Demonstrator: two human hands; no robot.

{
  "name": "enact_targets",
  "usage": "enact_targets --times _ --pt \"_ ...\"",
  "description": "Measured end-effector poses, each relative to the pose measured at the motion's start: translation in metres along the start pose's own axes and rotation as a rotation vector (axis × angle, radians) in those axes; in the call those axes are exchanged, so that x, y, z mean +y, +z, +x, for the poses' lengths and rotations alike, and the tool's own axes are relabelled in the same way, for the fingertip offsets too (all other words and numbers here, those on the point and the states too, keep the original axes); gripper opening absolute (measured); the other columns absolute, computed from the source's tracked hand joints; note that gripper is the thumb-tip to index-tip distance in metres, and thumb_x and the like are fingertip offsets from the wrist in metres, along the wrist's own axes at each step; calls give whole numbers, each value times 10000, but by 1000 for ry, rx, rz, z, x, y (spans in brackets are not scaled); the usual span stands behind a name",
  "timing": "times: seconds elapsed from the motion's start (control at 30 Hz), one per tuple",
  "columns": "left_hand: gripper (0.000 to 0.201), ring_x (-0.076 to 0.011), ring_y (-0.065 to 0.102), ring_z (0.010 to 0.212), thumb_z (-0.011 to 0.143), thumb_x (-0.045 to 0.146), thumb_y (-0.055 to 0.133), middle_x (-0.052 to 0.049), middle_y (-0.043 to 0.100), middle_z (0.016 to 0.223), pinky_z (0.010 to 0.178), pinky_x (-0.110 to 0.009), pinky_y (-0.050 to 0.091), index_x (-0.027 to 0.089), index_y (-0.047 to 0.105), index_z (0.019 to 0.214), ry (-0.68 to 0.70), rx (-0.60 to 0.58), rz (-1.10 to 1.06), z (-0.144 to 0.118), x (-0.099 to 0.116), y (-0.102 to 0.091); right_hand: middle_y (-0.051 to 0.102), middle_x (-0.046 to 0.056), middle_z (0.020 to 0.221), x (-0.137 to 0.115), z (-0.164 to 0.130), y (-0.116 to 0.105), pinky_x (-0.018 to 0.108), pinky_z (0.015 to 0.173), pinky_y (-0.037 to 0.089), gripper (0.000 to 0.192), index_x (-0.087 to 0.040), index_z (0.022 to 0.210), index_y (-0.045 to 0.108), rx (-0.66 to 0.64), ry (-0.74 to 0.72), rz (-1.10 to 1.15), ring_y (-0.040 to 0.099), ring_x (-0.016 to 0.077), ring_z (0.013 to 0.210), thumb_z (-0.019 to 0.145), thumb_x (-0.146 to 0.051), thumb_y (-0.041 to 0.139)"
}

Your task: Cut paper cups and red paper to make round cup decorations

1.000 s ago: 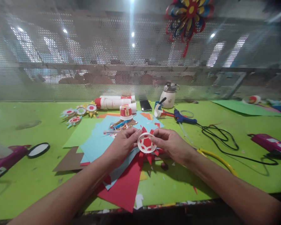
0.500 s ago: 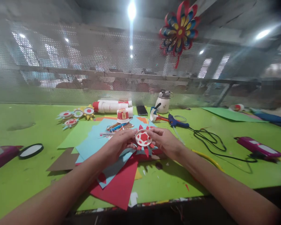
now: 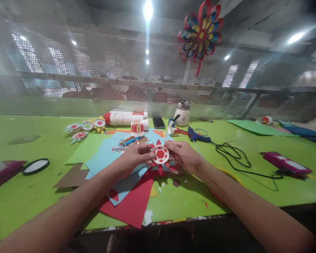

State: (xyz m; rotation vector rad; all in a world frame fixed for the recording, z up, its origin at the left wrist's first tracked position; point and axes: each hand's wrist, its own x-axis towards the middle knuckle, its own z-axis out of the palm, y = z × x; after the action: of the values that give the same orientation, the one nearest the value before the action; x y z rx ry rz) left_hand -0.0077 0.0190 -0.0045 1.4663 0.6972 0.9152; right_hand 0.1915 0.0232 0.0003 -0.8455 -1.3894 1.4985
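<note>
Between my hands is a paper-cup turtle ornament (image 3: 160,154), a round white-rimmed disc with red patches and red pointed petals around it. My left hand (image 3: 137,158) pinches its left edge, thumb on the rim. The fingers of my right hand (image 3: 183,154) close on its upper right edge. Beneath it lie blue paper sheets (image 3: 102,154) and a red sheet (image 3: 133,203). Similar finished-looking discs, such as a yellow-petalled one (image 3: 99,123), lie at the back left. A red-and-white cut paper cup (image 3: 137,129) stands behind my hands.
A blue glue gun (image 3: 198,136) with a black cord lies to the right, near a purple device (image 3: 287,163). At the back are stacked paper cups (image 3: 125,118), a phone (image 3: 158,122) and a white bottle (image 3: 182,114). A round black-rimmed object (image 3: 36,166) lies left.
The disc has tilted and shifted slightly left in my hands. My left thumb now lies across its left rim. The whole view has moved a little.
</note>
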Motion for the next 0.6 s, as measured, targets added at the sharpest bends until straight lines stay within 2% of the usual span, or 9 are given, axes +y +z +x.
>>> enact_targets --times 0.27,0.37,0.5,0.6 --pt "228 -179 589 804 719 286 703 -78 660 885 737 -326 419 146 678 896 -84 10 -51 1 -2 4 609 -2 661 1 1 -1 285 644 481 247 -151 664 630 -12 50 97 549 108 596 670 -357 766" --pt "237 -172 590 799 707 279 717 -68 661 878 740 -317 419 141 676 894 -69 26 -39 0 -3 6 616 2 675 2 2 -3 273 657 488 200 -151 681 636 -21 75 144 560 114 631 658 -294 774" --pt "265 -173 594 812 712 280 715 -79 662 929 735 -311 432 139 678 933 -67 31 -58 0 -1 6 630 12 682 2 3 -4 253 609 484 126 -142 731 649 -29 101 164 556 108 613 726 -248 717" --pt "281 -166 602 799 710 249 720 -95 664 955 714 -298 447 133 678 963 -61 42 -102 0 1 3 634 17 667 -1 2 -3 246 572 478 186 -144 755 654 -41 100 157 549 105 586 804 -323 649"
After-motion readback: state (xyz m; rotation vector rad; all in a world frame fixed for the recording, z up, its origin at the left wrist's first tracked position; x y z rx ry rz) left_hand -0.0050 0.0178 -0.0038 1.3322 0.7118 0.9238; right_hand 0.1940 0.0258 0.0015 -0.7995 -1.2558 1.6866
